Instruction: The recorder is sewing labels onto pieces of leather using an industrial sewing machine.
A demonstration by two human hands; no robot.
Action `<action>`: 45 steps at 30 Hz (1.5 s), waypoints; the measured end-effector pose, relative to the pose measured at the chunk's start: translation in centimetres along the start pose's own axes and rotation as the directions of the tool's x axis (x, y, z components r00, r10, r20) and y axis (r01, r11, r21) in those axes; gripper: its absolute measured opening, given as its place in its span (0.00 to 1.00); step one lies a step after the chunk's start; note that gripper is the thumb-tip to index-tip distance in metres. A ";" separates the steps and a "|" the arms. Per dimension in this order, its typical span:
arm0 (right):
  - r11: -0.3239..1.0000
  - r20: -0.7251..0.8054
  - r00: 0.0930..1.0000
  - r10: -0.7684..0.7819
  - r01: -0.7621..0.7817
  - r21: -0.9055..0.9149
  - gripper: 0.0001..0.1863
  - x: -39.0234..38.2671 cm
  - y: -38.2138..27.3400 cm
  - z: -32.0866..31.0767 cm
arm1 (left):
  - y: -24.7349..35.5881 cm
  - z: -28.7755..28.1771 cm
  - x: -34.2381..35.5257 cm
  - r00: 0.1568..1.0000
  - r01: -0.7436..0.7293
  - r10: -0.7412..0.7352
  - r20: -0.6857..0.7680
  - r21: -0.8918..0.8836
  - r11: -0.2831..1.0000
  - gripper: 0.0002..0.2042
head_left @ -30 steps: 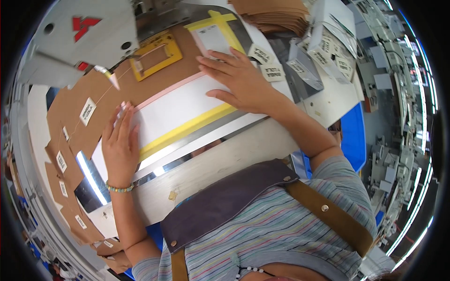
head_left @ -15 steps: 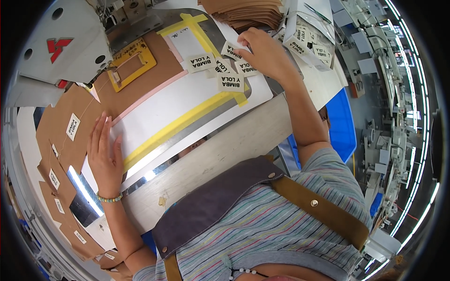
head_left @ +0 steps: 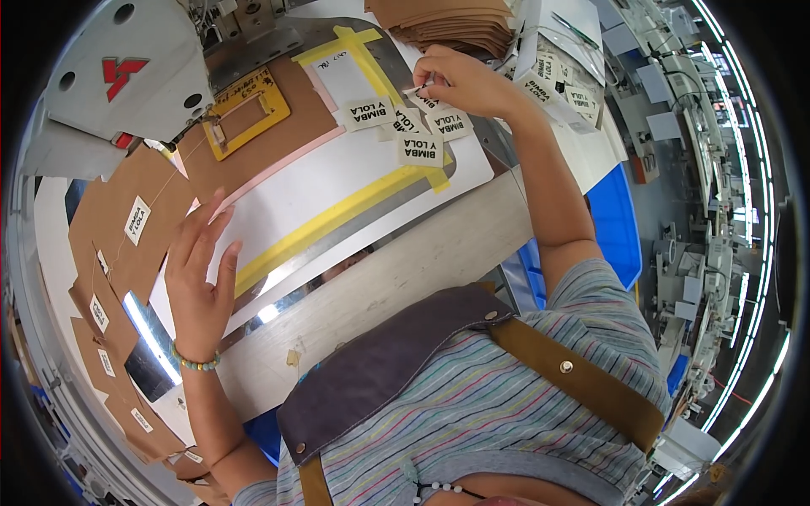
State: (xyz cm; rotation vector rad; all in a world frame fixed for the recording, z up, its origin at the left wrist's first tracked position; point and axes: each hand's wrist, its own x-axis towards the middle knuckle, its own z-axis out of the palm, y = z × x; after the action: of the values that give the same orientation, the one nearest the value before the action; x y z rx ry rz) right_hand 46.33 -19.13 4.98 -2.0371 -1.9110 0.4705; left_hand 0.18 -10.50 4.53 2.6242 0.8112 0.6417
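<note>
By the right hand (head_left: pixel 462 80), one cream label (head_left: pixel 428 103) seems to be grasped between the thumb and the bent fingers, and it is partly hidden by them. It is located at the far right of the work surface, beside several loose labels (head_left: pixel 420 150), which are spread partly over one another. Under these a white sheet (head_left: pixel 312 181) is seen, bordered on its near side by yellow tape (head_left: pixel 337 211). At the left end of the sheet, the left hand (head_left: pixel 200 282) is held with fingers relaxed and apart, gripping nothing; whether the sheet is touched cannot be told. Beyond the sheet a brown panel (head_left: pixel 291 139) is laid, with a yellow frame (head_left: pixel 274 94) on it, near the machine head (head_left: pixel 110 93) at far left. Farther right, a stack of brown pieces (head_left: pixel 443 25) and a white box (head_left: pixel 564 118) with more labels are placed.

The step in hand is judged to be the picking of a single label. For the next move, a light pinch would be needed, so that the neighbouring labels are not dragged along.
</note>
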 end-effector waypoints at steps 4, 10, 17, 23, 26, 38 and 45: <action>0.985 -0.049 0.990 0.130 -0.124 0.116 0.13 1.1 -2.8 -1.4 | 1.0 0.0 1.2 0.999 0.030 -0.023 0.043 -0.159 0.987 0.19; 0.654 -0.023 0.998 -0.060 0.057 0.755 0.19 1.9 -11.1 1.9 | 4.4 3.5 4.1 0.968 0.220 -0.237 0.084 -0.738 0.637 0.20; 0.698 0.221 0.969 -0.114 -0.081 0.712 0.15 1.8 -15.2 5.2 | 2.0 5.1 5.0 0.875 0.424 -0.409 0.259 -0.819 0.388 0.08; 0.797 -0.021 0.975 -0.222 0.194 0.572 0.11 3.6 -13.9 5.7 | 0.4 5.1 4.5 0.846 0.496 -0.441 0.299 -0.745 0.447 0.07; 0.825 0.035 0.964 -0.264 0.206 0.527 0.10 5.0 -13.6 5.9 | -0.5 4.9 4.9 0.880 0.456 -0.394 0.264 -0.702 0.547 0.08; 0.913 -0.115 0.961 -0.252 0.275 0.302 0.11 15.2 -11.8 8.3 | -5.5 4.5 6.1 0.949 0.129 -0.164 -0.271 -0.141 0.981 0.07; 0.905 -0.210 0.963 -0.169 0.236 0.354 0.10 14.6 -12.6 9.5 | -5.6 4.7 6.3 0.962 -0.128 0.136 -0.235 0.049 0.991 0.16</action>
State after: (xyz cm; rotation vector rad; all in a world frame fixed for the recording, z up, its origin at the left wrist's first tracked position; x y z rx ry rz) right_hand 31.67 -3.72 1.57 -1.5622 -1.7449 0.5380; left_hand 4.65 -3.15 0.21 2.6825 0.7201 1.0042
